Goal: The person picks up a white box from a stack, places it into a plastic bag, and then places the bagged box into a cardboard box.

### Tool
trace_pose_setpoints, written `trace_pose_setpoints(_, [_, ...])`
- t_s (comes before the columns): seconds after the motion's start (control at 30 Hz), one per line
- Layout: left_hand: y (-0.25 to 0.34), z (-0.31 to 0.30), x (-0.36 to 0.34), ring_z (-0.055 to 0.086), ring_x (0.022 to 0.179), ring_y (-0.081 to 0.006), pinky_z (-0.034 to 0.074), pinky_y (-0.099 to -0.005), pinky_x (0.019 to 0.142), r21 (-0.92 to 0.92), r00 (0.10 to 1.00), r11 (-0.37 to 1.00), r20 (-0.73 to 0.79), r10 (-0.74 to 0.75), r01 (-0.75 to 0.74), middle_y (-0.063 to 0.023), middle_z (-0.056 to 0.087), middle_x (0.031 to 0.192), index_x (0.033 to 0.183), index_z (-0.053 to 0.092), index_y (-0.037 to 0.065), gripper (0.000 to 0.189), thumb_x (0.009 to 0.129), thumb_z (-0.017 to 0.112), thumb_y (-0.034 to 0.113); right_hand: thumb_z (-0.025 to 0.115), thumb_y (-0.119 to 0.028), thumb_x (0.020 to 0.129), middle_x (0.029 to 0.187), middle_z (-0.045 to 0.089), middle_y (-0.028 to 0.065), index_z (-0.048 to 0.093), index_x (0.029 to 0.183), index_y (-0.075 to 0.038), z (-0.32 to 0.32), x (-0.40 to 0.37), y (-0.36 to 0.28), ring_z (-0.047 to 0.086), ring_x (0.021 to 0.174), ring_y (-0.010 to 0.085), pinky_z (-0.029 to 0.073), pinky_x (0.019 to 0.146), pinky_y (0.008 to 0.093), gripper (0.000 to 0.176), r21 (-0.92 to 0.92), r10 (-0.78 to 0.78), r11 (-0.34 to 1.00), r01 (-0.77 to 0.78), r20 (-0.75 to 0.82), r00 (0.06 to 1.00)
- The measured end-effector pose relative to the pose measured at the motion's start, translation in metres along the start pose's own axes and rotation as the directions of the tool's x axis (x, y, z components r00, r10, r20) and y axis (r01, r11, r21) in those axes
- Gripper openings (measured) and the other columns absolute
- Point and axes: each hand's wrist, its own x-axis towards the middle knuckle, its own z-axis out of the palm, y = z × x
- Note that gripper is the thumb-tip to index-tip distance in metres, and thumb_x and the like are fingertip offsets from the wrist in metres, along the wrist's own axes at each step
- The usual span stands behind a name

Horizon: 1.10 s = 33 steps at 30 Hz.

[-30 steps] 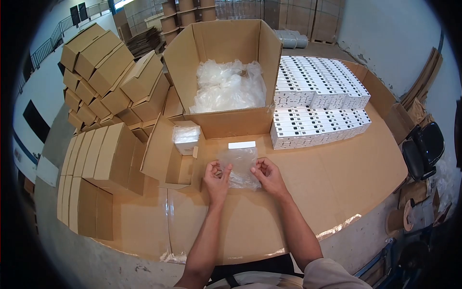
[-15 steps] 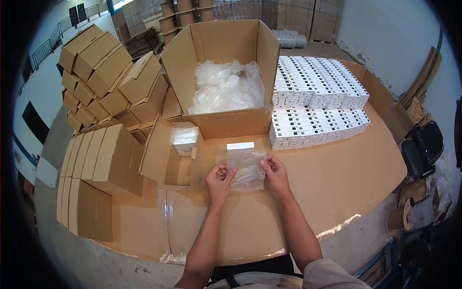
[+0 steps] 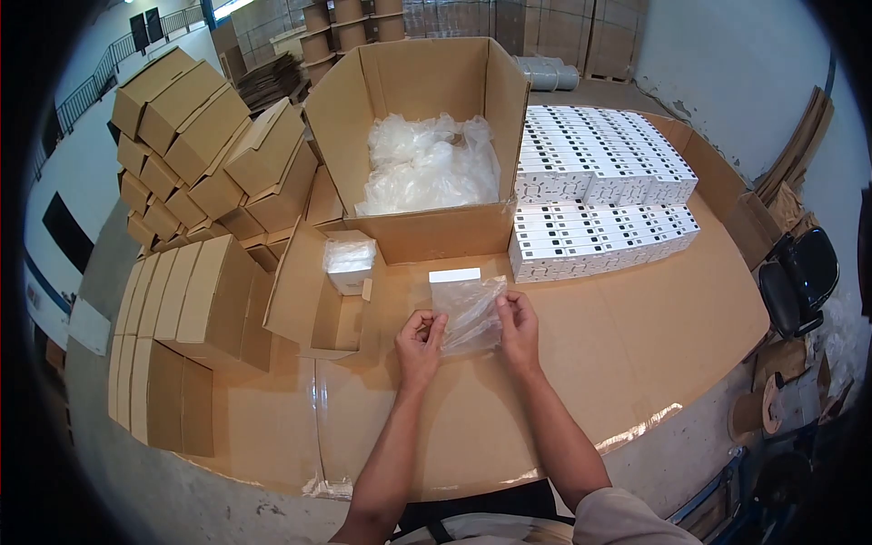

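A clear plastic bag [image 3: 470, 329] is stretched between my two hands above the cardboard-covered table. My left hand [image 3: 420, 350] pinches its left side, fingers curled and thumb on top. At the bag's upper right edge, my right hand [image 3: 519, 332] grips the film between thumb and fingers. A small white box [image 3: 454, 276] shows its top end beyond the bag, and the film overlaps its lower part. To the left stands an open carton [image 3: 338, 329] with white boxes wrapped in plastic [image 3: 349, 265] at its far end.
A large open carton [image 3: 431, 233] of plastic bags [image 3: 431, 168] stands straight ahead. Stacked white boxes [image 3: 604, 241] fill the back right. Brown cartons [image 3: 195, 304] line the left, with more piled [image 3: 204, 136] behind. A black chair [image 3: 799, 282] sits beyond the right edge.
The bag's upper right part is pulled up and looks more taut than before. My left hand has shifted slightly right along the bag; the white box has barely moved.
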Motion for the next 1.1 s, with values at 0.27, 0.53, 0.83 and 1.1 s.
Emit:
trace_pose_setpoints(0.27, [-0.002, 0.007, -0.002, 0.055, 0.072, -0.0060, 0.046, -0.0261, 0.064, 0.057, 0.994, 0.995, -0.073, 0.082, -0.078, 0.0031, 0.059, 0.078, 0.097, 0.066, 0.001, 0.027, 0.108, 0.058, 0.024, 0.056, -0.014, 0.106, 0.072, 0.064, 0.0195, 0.059, 0.094, 0.000, 0.021, -0.022, -0.004, 0.065, 0.063, 0.0339, 0.049, 0.058, 0.0400, 0.019, -0.461, -0.257, 0.850, 0.254, 0.058, 0.965])
trace_pose_setpoints(0.53, [0.010, -0.005, 0.003, 0.048, 0.069, -0.0107, 0.044, -0.0299, 0.064, 0.315, 0.957, 0.945, -0.236, 0.171, -0.091, -0.0031, 0.054, 0.072, 0.087, 0.058, 0.000, 0.037, 0.110, 0.051, 0.029, 0.055, -0.015, 0.107, 0.075, 0.066, 0.0226, 0.059, 0.092, 0.000, 0.030, -0.024, -0.003, 0.067, 0.065, 0.0416, 0.050, 0.059, 0.0429, 0.022, -0.429, -0.265, 0.864, 0.264, 0.060, 0.962])
trace_pose_setpoints(0.83, [0.009, -0.005, 0.001, 0.046, 0.069, -0.0121, 0.044, -0.0310, 0.064, 0.325, 0.978, 0.937, -0.117, 0.172, -0.126, -0.0048, 0.052, 0.071, 0.087, 0.056, -0.001, 0.039, 0.110, 0.051, 0.030, 0.057, -0.024, 0.108, 0.062, 0.053, 0.0075, 0.059, 0.088, 0.000, 0.018, -0.015, 0.006, 0.046, 0.057, 0.0089, 0.039, 0.052, 0.0327, 0.031, -0.284, -0.051, 0.955, 0.086, 0.129, 0.990])
trace_pose_setpoints(1.1, [0.015, 0.004, -0.005, 0.045, 0.069, -0.0097, 0.041, -0.0286, 0.062, 0.252, 0.991, 0.967, -0.113, 0.077, -0.046, -0.0005, 0.049, 0.071, 0.086, 0.055, 0.001, 0.038, 0.111, 0.050, 0.029, 0.052, -0.022, 0.110, 0.068, 0.060, 0.0135, 0.056, 0.086, 0.002, 0.020, -0.014, -0.003, 0.056, 0.061, 0.0178, 0.045, 0.058, 0.0363, 0.034, -0.395, -0.242, 0.893, 0.216, -0.017, 0.970])
